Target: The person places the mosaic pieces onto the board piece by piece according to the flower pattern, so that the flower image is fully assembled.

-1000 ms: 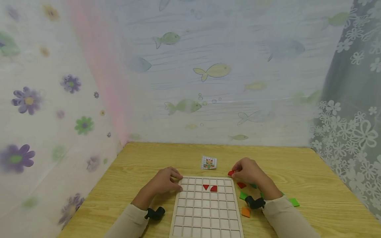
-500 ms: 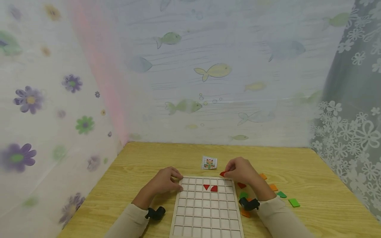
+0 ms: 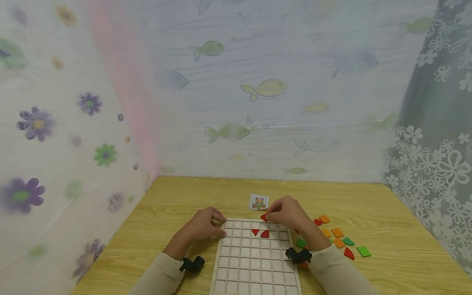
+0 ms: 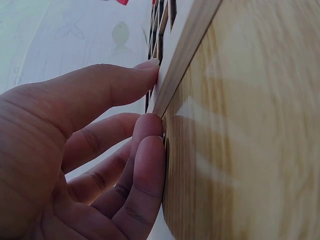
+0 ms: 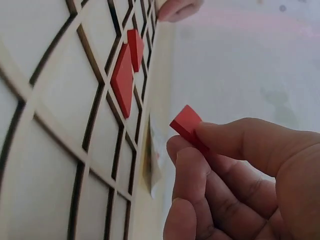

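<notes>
Red piece point(image 5: 187, 121) now brought leftward to far edge of grid board point(image 3: 245, 262).
Right hand point(image 3: 288, 213) pinches it between fingers, nearer placed red triangle point(image 3: 255, 232); left hand point(image 3: 203, 224) rests relaxed fingers at board corner.

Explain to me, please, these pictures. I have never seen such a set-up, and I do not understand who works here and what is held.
No robot works here: you see a person's left hand and right hand, both bare. The wide picture comes from a camera worn on the head. The two close ones come from each wrist, probably from the small black devices there.

On the wooden table lies a pale gridded board, carrying a red triangle and a red rounded piece. Beyond it lies a small printed card; to the right, loose red, orange and green pieces.

The left hand holds the board near its far left corner; the right hand pinches another red piece.
</notes>
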`<state>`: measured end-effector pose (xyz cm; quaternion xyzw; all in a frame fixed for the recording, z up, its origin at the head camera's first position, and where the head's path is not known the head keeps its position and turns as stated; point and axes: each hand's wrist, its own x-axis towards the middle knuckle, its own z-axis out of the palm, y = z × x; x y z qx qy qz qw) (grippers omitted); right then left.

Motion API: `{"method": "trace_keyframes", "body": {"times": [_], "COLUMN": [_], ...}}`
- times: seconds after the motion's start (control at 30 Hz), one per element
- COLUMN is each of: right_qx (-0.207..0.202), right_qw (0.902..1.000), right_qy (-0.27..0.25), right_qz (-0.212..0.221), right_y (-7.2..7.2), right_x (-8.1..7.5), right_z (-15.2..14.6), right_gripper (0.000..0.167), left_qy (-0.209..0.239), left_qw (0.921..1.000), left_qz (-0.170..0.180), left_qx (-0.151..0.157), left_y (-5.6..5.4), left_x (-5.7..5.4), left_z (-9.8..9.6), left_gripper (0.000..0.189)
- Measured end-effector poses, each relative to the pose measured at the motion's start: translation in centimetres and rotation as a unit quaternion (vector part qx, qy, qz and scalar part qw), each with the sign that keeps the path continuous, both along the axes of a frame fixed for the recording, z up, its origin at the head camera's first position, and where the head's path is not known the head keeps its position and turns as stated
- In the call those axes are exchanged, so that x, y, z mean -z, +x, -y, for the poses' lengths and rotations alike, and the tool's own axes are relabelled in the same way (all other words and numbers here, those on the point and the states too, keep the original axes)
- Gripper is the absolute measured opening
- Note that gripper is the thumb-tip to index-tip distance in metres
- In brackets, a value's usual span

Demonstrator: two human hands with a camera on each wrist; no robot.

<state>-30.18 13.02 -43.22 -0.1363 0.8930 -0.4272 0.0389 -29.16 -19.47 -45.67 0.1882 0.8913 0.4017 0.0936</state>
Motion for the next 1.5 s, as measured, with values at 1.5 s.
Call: {"method": "trace_keyframes", "body": {"times": [1.5], "right_qx": [-0.028], "right_qw": [0.9957], "right_qy": [0.080], "right_qz": [-0.039], "right_y": [2.3], "right_x": [0.9], "right_z": [5.7], "right_gripper": [0.009], "left_qy": [0.003], "left_qw": [1.0000], "left_qz": [0.005], "left_qx": [0.000], "left_y": [-0.1], "left_x": [0.0], "left_z": [-0.1], "left_gripper": [0.041]}}
